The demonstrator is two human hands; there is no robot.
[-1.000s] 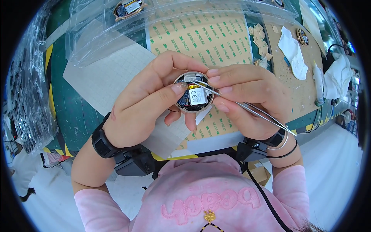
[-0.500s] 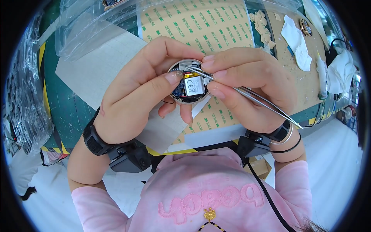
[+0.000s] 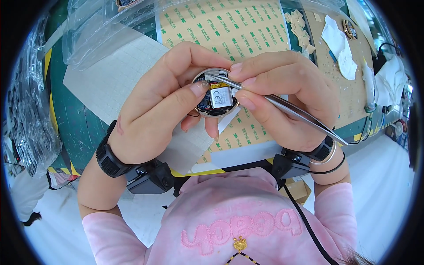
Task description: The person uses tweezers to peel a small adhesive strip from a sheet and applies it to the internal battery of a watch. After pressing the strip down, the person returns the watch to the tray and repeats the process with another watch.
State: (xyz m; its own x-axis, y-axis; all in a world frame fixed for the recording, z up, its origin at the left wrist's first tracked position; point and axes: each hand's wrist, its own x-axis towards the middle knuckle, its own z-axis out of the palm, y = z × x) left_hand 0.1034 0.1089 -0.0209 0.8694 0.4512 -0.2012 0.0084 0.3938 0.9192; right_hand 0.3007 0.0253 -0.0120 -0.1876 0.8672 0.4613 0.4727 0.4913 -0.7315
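Two hands, close together, both busy at one round device (image 3: 216, 93), held up over the table (image 3: 79, 112). Left hand (image 3: 152, 112) clamped on the device, thumb over its left edge, fingers around the rim. Right hand (image 3: 293, 99) pinched on one pair of tweezers (image 3: 293, 110), tips at a pale patch in the device's upper part; can't tell if they touch. Inside the device: one silver battery (image 3: 222, 98), one bit of yellow tape (image 3: 216, 85) just above. Under the hands: one tan sheet (image 3: 190, 24) with green print, one pale sheet (image 3: 106, 66) to its left. Two more devices: one at top left by the clear plastic tray (image 3: 84, 44), one on the brown board (image 3: 327, 99) at right. Two white cloths, one glue tube (image 3: 368, 86). Tan squares (image 3: 301, 33) piled, too overlapped to count.
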